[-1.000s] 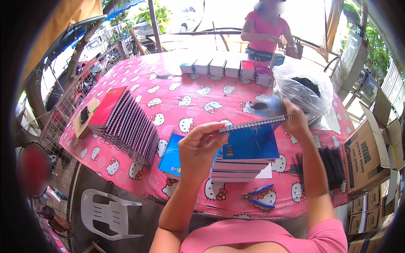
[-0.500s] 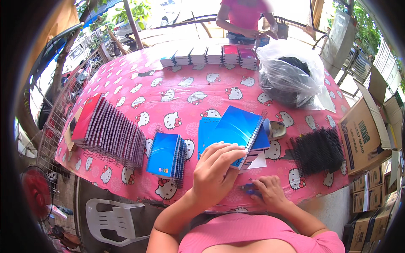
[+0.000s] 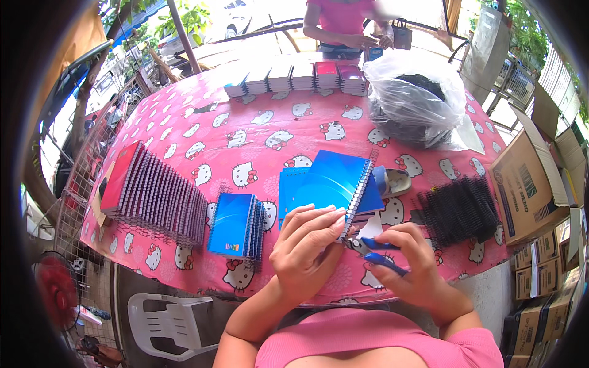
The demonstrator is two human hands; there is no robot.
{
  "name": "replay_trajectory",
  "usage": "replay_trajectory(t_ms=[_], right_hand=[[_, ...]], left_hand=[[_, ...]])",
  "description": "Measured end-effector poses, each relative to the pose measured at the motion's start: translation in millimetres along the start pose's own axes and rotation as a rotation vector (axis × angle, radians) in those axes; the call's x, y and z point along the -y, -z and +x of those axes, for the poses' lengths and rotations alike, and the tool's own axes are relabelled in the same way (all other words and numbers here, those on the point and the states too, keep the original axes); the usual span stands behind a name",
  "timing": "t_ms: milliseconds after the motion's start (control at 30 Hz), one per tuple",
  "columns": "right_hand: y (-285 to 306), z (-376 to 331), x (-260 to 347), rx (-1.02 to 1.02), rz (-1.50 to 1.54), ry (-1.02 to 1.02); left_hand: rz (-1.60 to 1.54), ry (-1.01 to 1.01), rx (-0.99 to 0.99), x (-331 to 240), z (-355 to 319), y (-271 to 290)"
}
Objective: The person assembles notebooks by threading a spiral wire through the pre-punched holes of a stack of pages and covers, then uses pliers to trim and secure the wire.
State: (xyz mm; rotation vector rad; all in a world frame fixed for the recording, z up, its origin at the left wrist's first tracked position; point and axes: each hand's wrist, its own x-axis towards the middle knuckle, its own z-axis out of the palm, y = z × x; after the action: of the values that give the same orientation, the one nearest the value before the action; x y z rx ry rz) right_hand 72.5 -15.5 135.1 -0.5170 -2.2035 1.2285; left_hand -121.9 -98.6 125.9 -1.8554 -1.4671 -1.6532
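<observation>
My left hand (image 3: 307, 248) grips the lower end of a blue spiral notebook (image 3: 336, 179), fingers lying over its cover and thumb underneath. The notebook tilts above other blue covers and loose paper, its black-and-white coil along the right edge. In my right hand (image 3: 417, 265) is a pair of pliers (image 3: 385, 263) with blue handles, which are spread apart. The pliers' jaws are at the bottom end of the coil, close to my left fingertips; whether they bite on the wire cannot be made out.
Left of the notebook stand a small blue notebook stack (image 3: 230, 224) and a long row of red notebooks (image 3: 153, 193). Black coils (image 3: 460, 211) and a cardboard box (image 3: 529, 178) are at right. Farther back are a plastic bag (image 3: 417, 101), more notebook stacks (image 3: 291, 78) and another person (image 3: 340, 27).
My right hand has picked the pliers up off the tabletop and brought them to the notebook's lower coil end. The left hand keeps its grip on the notebook, and the view has shifted slightly.
</observation>
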Motion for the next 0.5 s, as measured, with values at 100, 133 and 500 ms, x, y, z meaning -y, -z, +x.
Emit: replay_trajectory(t_ms=[100, 133, 500], right_hand=[[6.6, 4.3, -15.6, 0.288, 0.834, -0.47], [4.3, 6.5, -15.5, 0.36, 1.02, -0.556], [-37.2, -50.9, -105.3, 0.122, -0.725, -0.005]], left_hand=[[0.035, -0.078, -0.021, 3.0, 0.1, 3.7], [0.049, -0.106, -0.037, 4.6, 0.6, 5.8], [0.572, -0.244, -0.36, -17.6, 23.5, 136.3]])
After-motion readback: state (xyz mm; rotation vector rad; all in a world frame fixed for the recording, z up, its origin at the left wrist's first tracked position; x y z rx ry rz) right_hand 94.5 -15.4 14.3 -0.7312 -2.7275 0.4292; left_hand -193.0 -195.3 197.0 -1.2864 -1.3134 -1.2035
